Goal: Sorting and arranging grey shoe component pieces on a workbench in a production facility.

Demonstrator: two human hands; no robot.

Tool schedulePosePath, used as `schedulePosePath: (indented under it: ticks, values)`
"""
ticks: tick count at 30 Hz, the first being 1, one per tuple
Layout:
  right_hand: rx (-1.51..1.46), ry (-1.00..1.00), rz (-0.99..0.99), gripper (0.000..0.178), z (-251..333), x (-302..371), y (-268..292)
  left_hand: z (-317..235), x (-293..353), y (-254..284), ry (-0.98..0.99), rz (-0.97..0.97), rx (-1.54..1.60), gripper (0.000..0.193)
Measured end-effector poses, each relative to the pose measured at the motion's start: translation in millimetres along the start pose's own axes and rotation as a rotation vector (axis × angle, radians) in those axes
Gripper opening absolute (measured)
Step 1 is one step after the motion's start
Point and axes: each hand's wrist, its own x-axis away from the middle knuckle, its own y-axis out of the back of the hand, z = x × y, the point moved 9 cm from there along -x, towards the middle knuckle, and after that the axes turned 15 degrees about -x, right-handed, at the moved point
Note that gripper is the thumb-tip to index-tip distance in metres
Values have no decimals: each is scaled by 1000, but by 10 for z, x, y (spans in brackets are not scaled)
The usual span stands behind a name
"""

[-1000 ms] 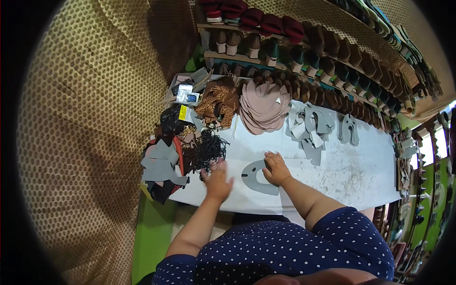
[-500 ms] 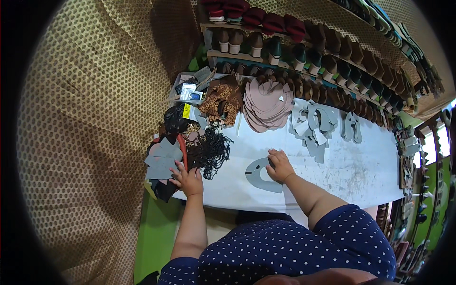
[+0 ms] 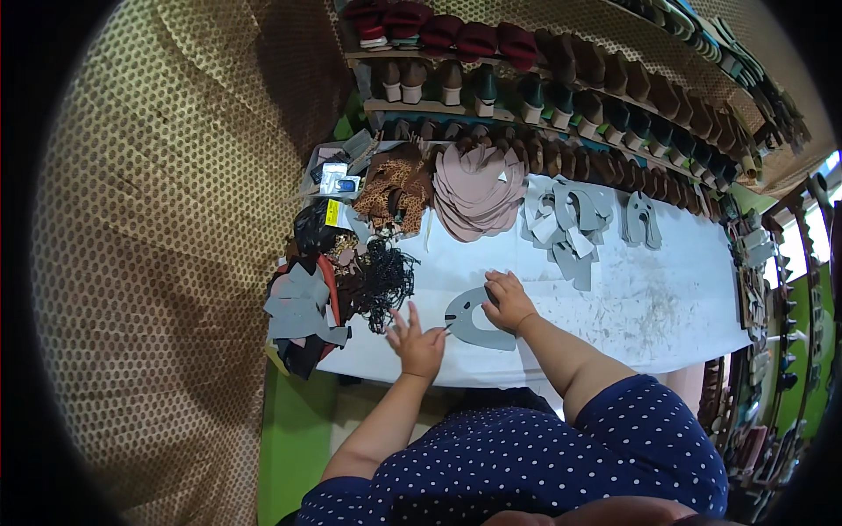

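A grey, horseshoe-shaped flat piece (image 3: 484,337), like a cut shoe upper, lies on the white-covered table with dark slots near its curved end. My right hand (image 3: 509,302) rests on the piece's far right side, fingers spread and pressing it down. At its left end is my left hand (image 3: 420,348), thumb and a finger together at a thin dark bit beside the slots, too small to make out. The other fingers of that hand are raised. Left of it are a tangle of black straps (image 3: 387,279) and a heap of grey cut pieces (image 3: 300,307).
Along the table's back lie leopard-print pieces (image 3: 392,188), a fanned stack of pink pieces (image 3: 480,193) and more grey pieces (image 3: 570,223). Shelves of heeled shoes (image 3: 485,89) stand behind. A patterned gold curtain (image 3: 175,219) hangs at the left.
My left hand has moved right from the grey heap to the slotted end of the grey piece, a thin dark bit now at its fingertips. My right hand stays on the piece.
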Motion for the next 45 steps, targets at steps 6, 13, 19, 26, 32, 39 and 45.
schedulePosePath:
  ticks: [6,13,19,26,32,39,45]
  values:
    - [-32,-2,9,50,-59,50,-13,-206,-75,-210,-25,28,39,11]
    - [-177,71,104,50,390,246,-238,-241,-82,-190,-86,-6,16,12]
    - [-122,-4,104,21,516,223,-382,-282,-82,-197,-112,18,-1,16]
    - [107,73,-165,14,585,188,-99,-351,-157,-298,-64,196,-97,54]
    - [213,154,-71,17,724,312,-361,-272,-150,-419,-61,189,-145,50]
    - [178,161,-122,19,776,473,-399,-271,-170,-408,-38,218,-139,54]
    - [161,170,-114,19,746,510,-429,-263,-172,-411,-30,227,-136,58]
